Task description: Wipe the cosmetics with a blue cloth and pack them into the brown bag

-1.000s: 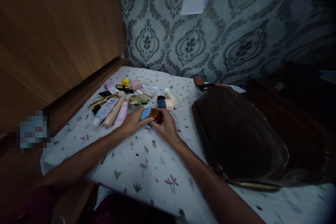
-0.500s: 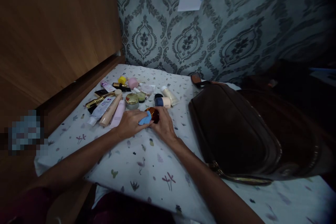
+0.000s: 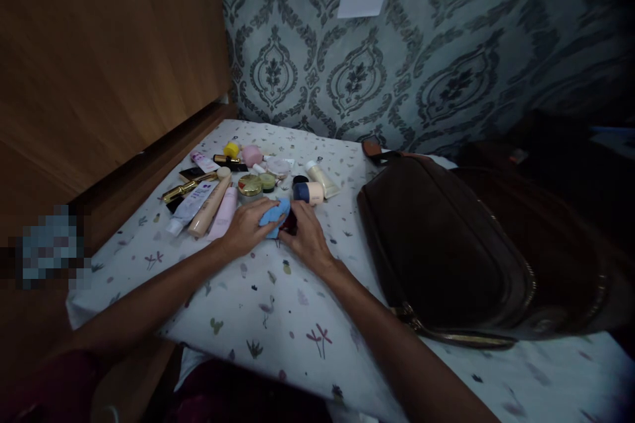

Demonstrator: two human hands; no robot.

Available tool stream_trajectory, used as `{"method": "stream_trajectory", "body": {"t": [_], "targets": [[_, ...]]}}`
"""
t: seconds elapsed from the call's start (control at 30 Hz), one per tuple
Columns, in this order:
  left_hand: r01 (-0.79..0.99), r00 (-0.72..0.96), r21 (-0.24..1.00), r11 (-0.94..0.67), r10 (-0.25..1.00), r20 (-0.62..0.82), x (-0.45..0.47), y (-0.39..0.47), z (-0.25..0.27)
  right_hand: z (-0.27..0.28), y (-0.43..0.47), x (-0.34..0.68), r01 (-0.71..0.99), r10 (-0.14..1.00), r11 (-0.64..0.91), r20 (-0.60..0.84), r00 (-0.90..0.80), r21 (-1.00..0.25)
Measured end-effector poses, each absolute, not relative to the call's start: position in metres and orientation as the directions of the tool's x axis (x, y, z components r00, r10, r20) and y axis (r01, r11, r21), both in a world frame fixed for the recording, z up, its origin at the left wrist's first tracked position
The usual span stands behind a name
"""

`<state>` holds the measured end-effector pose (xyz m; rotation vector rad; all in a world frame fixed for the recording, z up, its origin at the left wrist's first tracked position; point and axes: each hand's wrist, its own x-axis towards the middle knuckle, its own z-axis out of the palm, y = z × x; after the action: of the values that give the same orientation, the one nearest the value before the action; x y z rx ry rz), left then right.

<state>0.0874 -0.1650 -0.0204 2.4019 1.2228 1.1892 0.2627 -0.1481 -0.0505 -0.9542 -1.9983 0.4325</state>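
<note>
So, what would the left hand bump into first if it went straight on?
Probably the dark red thing in the right hand, with the blue cloth from the left hand squashed between. They look very close, but depth is hard to tell.

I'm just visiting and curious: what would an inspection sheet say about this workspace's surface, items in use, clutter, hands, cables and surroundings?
Surface: white cover with printed plants.
Items in use: blue cloth against a dark red item, mostly hidden.
Clutter: tubes and jars beyond the hands; brown bag at right.
Hands: left hand holds the cloth; right hand grips the dark red item.
Cables: nothing seen.
Surroundings: wooden furniture left, patterned wall behind.
</note>
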Motion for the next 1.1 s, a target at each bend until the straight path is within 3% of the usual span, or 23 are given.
{"method": "stream_trajectory", "body": {"t": [0.27, 0.5, 0.73, 0.87, 1.1], "targets": [[0.635, 0.207, 0.599, -0.488, 0.855, 0.476, 0.087, -0.160, -0.018, -0.060, -0.140, 0.263, 0.338, 0.806, 0.591, 0.522, -0.278, -0.732], [0.573, 0.160, 0.722, -0.389, 0.916, 0.367, 0.081, -0.154, -0.014, -0.058, -0.140, 0.258, -0.100, 0.953, 0.229, 0.244, -0.180, -0.968], [0.466, 0.303, 0.708, -0.531, 0.848, 0.436, 0.087, -0.157, -0.024, -0.043, -0.144, 0.257, -0.435, 0.990, -0.033, 0.030, -0.138, -0.900], [0.448, 0.327, 0.717, -0.535, 0.844, 0.425, 0.089, -0.160, -0.025, -0.037, -0.147, 0.257, -0.469, 0.979, -0.128, -0.037, -0.200, -0.874], [0.453, 0.306, 0.708, -0.541, 0.841, 0.446, 0.086, -0.160, -0.017, -0.032, -0.148, 0.260, -0.464, 0.970, -0.163, -0.054, -0.239, -0.871]]}}
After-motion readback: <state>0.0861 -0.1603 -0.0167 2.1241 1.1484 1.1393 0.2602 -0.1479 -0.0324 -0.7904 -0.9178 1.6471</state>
